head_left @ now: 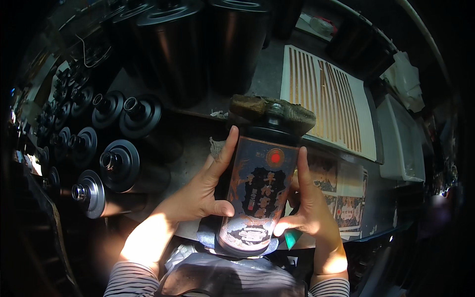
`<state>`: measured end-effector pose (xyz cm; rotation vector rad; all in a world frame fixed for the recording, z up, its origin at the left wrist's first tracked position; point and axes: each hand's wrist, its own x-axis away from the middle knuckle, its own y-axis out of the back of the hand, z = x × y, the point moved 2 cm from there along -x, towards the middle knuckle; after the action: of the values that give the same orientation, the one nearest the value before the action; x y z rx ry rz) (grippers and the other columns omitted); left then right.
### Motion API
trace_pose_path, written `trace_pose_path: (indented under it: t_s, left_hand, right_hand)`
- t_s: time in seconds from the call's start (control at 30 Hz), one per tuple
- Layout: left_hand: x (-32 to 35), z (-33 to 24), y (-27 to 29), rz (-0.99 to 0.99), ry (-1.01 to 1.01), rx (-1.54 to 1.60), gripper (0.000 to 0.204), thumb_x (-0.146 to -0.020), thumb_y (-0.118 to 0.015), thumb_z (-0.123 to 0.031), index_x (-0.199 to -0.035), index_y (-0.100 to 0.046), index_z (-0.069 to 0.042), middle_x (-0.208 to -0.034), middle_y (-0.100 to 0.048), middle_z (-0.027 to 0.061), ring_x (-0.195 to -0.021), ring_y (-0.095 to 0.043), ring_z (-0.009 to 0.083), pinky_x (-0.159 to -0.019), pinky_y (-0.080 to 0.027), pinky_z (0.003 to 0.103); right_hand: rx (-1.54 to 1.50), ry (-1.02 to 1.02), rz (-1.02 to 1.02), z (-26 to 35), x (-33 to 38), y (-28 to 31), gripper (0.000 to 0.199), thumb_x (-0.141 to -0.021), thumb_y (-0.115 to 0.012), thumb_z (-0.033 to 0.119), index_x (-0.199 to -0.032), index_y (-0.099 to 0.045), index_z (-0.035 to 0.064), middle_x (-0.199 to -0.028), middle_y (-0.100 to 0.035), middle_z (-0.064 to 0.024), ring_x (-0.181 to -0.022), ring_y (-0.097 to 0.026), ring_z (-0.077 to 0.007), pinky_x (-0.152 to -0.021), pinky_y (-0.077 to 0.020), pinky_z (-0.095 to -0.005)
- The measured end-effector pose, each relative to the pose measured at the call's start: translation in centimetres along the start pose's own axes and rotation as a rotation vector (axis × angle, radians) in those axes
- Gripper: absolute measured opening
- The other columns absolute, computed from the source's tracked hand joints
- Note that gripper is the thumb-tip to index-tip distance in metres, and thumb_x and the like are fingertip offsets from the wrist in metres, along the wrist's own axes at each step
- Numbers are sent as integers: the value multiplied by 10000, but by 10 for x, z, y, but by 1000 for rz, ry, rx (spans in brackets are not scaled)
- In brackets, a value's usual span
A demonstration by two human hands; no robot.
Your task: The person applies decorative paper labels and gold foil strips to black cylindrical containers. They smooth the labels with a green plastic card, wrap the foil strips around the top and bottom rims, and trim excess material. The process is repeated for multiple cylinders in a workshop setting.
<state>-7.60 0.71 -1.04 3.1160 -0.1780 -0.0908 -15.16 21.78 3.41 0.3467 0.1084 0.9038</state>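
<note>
I hold a tall black bottle (257, 198) lying tilted toward me, its base near my body and its neck (275, 115) pointing away. A dark label with gold figures and a red dot covers its front. My left hand (205, 190) grips the bottle's left side, thumb pressed on the label. My right hand (307, 208) holds the right side, index finger along the label's edge. The bottle's neck rests against a brownish worn pad (250, 106) on the bench.
Several black bottles (121, 166) lie in rows at the left, necks toward me. Tall black cylinders (173, 44) stand at the back. A white sheet with gold strips (321, 94) lies at the right, printed label sheets (346, 198) below it, a white box (401, 143) beyond.
</note>
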Motion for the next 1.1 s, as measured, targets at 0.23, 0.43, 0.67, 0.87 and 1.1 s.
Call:
trace_pose_path:
  t_s: [0.23, 0.43, 0.67, 0.87, 1.1]
  left_hand:
    - [48, -37, -2, 200, 293, -473, 1190, -592, -778, -348, -1455, 25, -184, -1376, -195, 371, -1289, -186, 520, -1041, -262, 515]
    - [63, -52, -26, 11, 344, -541, 939, -708, -689, -294, -1452, -138, -137, -1215, -374, 416, -1118, -476, 484, -907, -453, 404]
    - [64, -35, -34, -151, -20, -3, 851, -788, -684, -233, -1440, -162, -73, -1417, -264, 222, -1183, -415, 316, -997, -337, 405]
    - [63, -35, -34, -164, 21, -29, 791, -800, -659, -211, -1422, -201, -43, -1439, -272, 180, -1219, -398, 317, -1007, -336, 389]
    - [85, -26, -20, -304, -17, 85, 530, -877, -508, -132, -1372, -341, -44, -1346, -427, 178, -1254, -411, 271, -1034, -322, 348]
  right_hand:
    - [-375, -240, 97, 10, 16, 6, 1230, -530, -834, 241, -1464, -38, 156, -674, -548, -16, -560, -460, -55, -526, -347, -186]
    - [-684, -175, -467, -28, 13, 61, 567, -942, -346, 514, -1047, -555, -3, -666, -477, 22, -569, -428, -50, -521, -351, -191]
    - [-239, 46, -575, 27, 44, 56, 443, -832, -646, 105, -1204, -433, -8, -992, -590, -92, -905, -570, -117, -822, -467, -243]
    - [846, 396, -103, 122, 32, -16, 391, -659, -751, 98, -1015, -628, -6, -919, -632, -104, -774, -591, -173, -709, -474, -243]
    - [1273, 957, -383, 131, -71, -20, 280, -736, -659, 31, -1013, -627, 18, -845, -652, -74, -734, -633, -194, -663, -505, -260]
